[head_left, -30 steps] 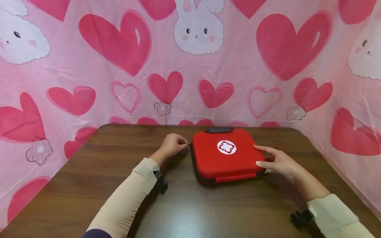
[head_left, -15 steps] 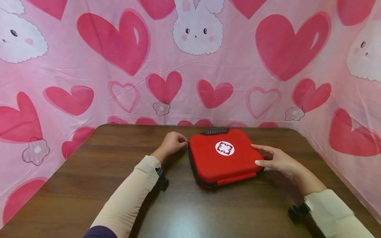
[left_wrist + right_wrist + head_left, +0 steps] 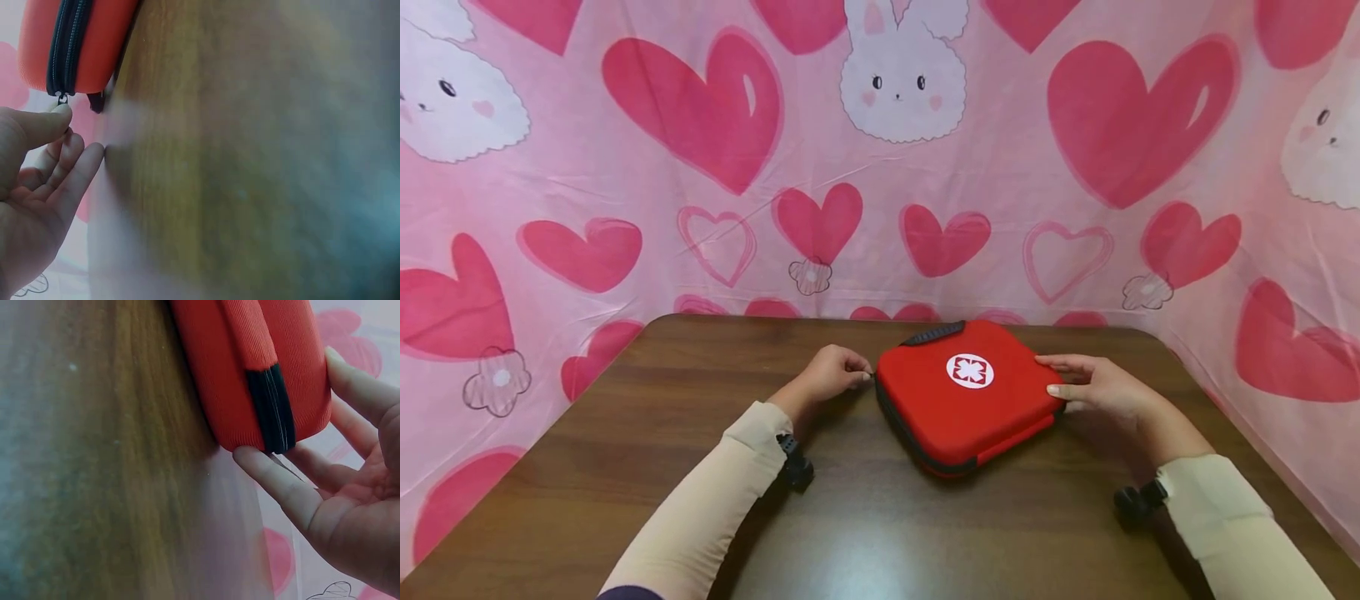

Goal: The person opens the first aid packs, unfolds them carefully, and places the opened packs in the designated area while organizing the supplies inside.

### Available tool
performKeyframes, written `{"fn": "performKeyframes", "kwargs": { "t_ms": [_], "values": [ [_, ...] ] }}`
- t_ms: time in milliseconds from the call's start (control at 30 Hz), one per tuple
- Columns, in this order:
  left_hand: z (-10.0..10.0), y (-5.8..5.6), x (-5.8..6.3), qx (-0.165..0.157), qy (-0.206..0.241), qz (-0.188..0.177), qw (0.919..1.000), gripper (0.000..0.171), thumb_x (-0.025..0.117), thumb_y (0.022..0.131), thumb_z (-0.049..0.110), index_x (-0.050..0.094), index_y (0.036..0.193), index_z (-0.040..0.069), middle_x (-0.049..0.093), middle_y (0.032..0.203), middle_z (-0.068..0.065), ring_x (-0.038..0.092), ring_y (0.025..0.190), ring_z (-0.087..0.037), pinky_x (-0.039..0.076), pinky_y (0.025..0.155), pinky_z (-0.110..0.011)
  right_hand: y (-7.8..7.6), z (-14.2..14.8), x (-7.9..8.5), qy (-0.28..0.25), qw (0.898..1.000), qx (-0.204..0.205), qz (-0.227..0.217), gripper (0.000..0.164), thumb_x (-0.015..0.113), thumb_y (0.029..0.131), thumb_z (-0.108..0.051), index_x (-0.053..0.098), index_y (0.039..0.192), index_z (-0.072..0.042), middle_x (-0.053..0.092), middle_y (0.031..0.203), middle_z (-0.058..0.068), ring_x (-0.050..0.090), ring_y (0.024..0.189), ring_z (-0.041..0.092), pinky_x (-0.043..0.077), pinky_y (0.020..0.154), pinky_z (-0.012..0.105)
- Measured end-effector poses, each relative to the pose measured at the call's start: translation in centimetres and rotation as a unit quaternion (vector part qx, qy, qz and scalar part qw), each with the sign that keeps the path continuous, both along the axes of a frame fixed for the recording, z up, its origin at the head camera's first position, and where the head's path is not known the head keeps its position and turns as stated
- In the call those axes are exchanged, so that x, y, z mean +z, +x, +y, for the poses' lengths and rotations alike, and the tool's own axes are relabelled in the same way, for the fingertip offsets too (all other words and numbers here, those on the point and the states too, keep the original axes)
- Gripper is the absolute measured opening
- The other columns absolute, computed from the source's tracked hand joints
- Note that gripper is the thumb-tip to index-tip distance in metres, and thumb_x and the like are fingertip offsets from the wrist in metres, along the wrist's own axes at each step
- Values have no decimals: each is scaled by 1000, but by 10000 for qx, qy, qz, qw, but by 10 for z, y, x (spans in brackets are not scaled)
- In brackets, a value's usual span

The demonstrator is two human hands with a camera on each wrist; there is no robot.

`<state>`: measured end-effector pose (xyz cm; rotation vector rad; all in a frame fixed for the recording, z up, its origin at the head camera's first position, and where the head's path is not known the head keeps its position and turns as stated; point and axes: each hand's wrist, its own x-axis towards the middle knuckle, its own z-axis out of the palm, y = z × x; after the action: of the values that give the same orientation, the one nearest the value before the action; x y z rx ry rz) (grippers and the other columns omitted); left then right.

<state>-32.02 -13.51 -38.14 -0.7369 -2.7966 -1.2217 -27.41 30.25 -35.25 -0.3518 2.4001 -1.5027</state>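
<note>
A red hard-shell first-aid case with a white round emblem and a black handle lies turned at an angle on the table. At its left corner my left hand pinches the small zipper pull between thumb and fingers. The black zipper around the case's side looks closed there. On the opposite corner my right hand grips the case. In the right wrist view, its thumb and fingers spread around the corner, beside the black end of the zipper band.
The brown wooden table has a pink cloth with hearts and rabbits hanging behind it and along both sides. Each wrist carries a small black camera, such as the left camera. The case sits near the table's far edge.
The case has turned counterclockwise: its handle end has swung left and its front corner right. Both hands have kept their holds, with the left hand slightly lower in view.
</note>
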Motion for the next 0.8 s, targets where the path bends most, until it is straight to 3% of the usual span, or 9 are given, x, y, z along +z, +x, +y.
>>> {"fn": "performKeyframes", "kwargs": {
  "t_ms": [200, 367, 633, 800],
  "values": [
    [-2, 10, 2, -298, -5, -92, 9995, 6, 70, 87, 3, 74, 88, -1, 67, 71, -4, 56, 60, -7, 48, 57, -22, -7, 0, -4, -176, 9987, -412, 256, 68, 73, 89, -18, 41, 145, 3, 47, 135, 31, 65, 98, 16, 56, 82, 39],
    [-6, 19, 3, -289, -49, -254, 9992, 5, 71, 87, 4, 75, 89, 1, 65, 68, 0, 55, 60, -8, 48, 56, -23, -2, -11, -4, -34, 9959, -810, 406, 67, 71, 91, -23, 41, 142, 9, 50, 131, 33, 66, 91, 13, 57, 81, 38],
    [-6, 33, 2, -548, 30, -285, 9981, 5, 72, 86, 5, 75, 88, 1, 64, 66, 0, 54, 58, -8, 48, 53, -24, 23, -31, -2, -465, 9910, -1247, -113, 81, 70, 92, -22, 21, 147, 12, 30, 143, 38, 62, 96, 15, 55, 84, 41],
    [-3, 41, 3, -711, 60, -322, 9969, 4, 73, 85, 4, 75, 87, 2, 63, 65, 2, 53, 58, -6, 48, 53, -22, 32, -42, 1, -742, 9869, -1410, -252, 90, 71, 90, -23, 11, 148, 11, 24, 146, 37, 56, 109, 28, 55, 85, 44]
  ]
}}
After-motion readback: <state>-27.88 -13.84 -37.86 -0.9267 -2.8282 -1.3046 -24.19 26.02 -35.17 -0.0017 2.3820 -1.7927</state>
